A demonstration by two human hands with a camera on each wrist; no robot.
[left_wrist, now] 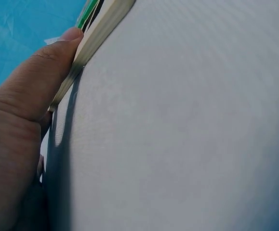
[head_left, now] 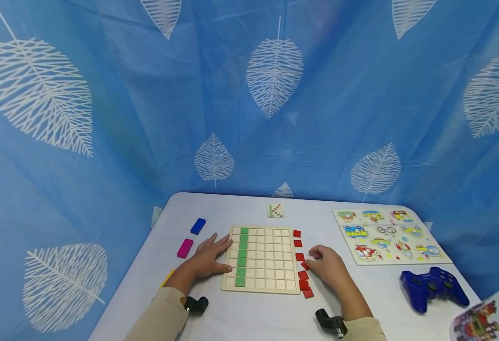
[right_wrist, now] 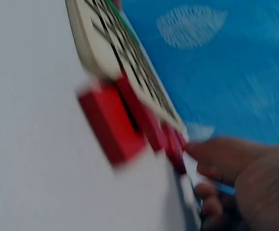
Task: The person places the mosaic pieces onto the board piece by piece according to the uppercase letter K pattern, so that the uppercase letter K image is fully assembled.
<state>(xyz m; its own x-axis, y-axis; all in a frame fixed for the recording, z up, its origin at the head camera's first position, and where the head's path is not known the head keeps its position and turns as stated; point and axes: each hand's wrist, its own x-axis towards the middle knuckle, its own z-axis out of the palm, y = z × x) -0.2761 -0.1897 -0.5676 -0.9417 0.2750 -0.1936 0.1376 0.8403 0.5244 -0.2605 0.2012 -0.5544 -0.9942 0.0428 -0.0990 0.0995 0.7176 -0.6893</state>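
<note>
White table (head_left: 240,315), right side: one picture puzzle (head_left: 393,239), lying flat; just in front of it, one dark blue game controller (head_left: 434,286). Lower right corner: printed white container (head_left: 490,319) (possibly a cup; the frame cuts it off). Behind: blue curtain (head_left: 322,142), white leaf print.

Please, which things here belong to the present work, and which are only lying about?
In the work: wooden grid board, green tiles, red tiles, pattern card (probably).

Lying about, it seems: blue block, magenta block, yellow piece (partly hidden), wooden vehicle puzzle, blue game controller, printed white container (cropped).
</note>
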